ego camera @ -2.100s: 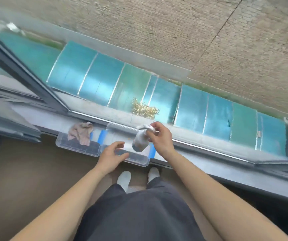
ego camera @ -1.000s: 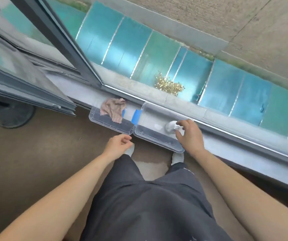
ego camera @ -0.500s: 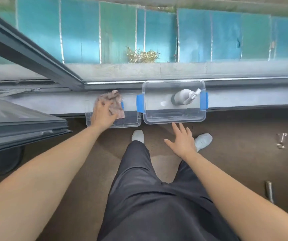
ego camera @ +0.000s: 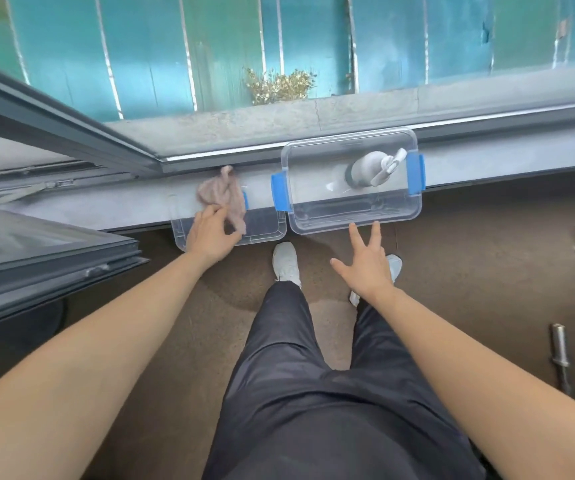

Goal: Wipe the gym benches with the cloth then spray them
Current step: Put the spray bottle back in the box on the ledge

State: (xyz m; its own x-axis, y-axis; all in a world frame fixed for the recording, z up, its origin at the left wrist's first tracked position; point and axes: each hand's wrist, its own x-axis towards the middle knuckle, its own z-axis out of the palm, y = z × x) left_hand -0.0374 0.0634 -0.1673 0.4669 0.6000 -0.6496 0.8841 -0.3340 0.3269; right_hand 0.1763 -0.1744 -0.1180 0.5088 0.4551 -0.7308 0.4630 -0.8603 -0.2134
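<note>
While the left hand (ego camera: 210, 235) pinches the near edge of the crumpled pinkish-beige cloth (ego camera: 222, 194) with its fingers curled onto it, the right hand (ego camera: 365, 268) hangs free. Its fingers are spread and hold nothing, just short of the clear plastic box with blue latches (ego camera: 352, 225). Cloth lies over the shallow clear plastic tray (ego camera: 268, 230) on the grey window sill (ego camera: 106, 206). Tray sits tight against the box's left latch. Grey-white spray bottle (ego camera: 365, 171) is inside the box.

Step in hand, my read: collect the cloth for wiping.
- Get more fabric into the palm before lifting. An edge pinch lets it trail and snag the tray rim.
- Tray overhangs the sill edge, so a sideways drag could tip it off. Lift straight up.
- Right hand could steady the tray.
- Leave the bottle where it is; spraying comes after the wipe.

Unclear:
- No gym benches in frame, so position and count unknown.
- Left fingertips are hidden by the hand's back and the cloth, so grip depth unknown.
- Can't tell if the bottle is upright or on its side from this angle; fill level unreadable.
- Can't tell if the cloth is damp or dry.
- Metal bar (ego camera: 560, 355) on the brown floor (ego camera: 175, 306): purpose unclear.
</note>
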